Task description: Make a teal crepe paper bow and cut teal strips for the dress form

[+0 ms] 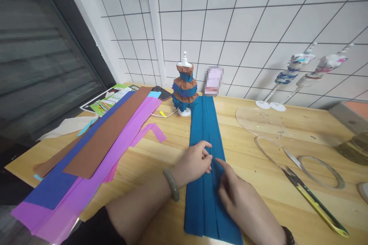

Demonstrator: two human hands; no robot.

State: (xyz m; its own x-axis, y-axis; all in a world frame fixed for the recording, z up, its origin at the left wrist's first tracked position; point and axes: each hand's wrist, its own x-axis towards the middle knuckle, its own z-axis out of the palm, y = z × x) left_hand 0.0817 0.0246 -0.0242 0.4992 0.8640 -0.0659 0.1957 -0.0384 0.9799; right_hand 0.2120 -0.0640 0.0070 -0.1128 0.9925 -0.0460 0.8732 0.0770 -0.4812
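Observation:
A long teal sheet of crepe paper [201, 203] lies lengthwise on the table, with creases or layered edges running along it. Over its middle is my left hand [198, 162], its index finger stretched out and the others loosely bent. My right hand [240, 191] comes in from the right edge of the paper, index finger extended towards the centre crease and thumb apart. Neither hand visibly grips anything. At the far end of the paper stands a small white dress form [184, 61] wearing a tiered brown and teal paper dress [185, 83].
Brown, blue and purple paper strips [107, 134] are piled on the left. To the right lie scissors [314, 201] with yellow-green handles and a roll of clear tape [322, 172]. Two decorated mini mannequins [300, 61] stand by the tiled wall. A blurred-out phone-like object [213, 81] leans there.

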